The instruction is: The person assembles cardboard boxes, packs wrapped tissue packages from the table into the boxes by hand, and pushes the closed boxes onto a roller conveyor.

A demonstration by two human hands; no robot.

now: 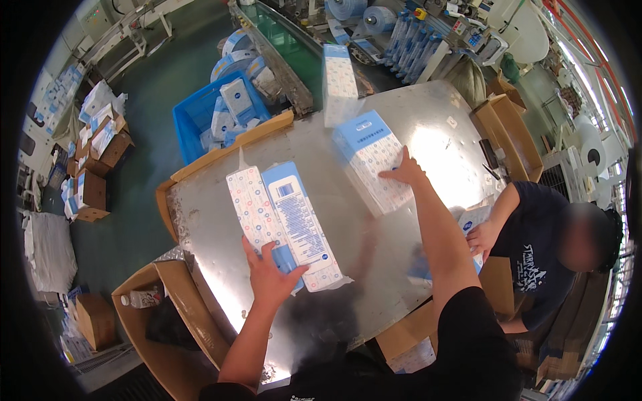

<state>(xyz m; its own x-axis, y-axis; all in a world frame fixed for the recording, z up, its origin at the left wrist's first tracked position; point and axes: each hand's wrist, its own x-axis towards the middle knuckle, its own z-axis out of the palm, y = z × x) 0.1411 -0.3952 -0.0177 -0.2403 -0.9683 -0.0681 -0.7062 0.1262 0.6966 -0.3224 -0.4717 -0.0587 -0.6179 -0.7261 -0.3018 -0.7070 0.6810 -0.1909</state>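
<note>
On the metal table, two tissue packs lie side by side: a white patterned one and one with a blue end and a printed label panel. My left hand rests with fingers spread across their near ends, thumb on the labelled pack. Further right, a larger blue-and-white tissue pack lies at a slant, slightly blurred. My right hand has its thumb over its top and its fingers at the right edge, partly hidden. Another tall pack stands at the table's far edge.
A blue crate full of packs stands beyond the far left edge. Cardboard boxes flank the table; one box stands far right. A co-worker at right has a hand on another pack. A green conveyor lies beyond.
</note>
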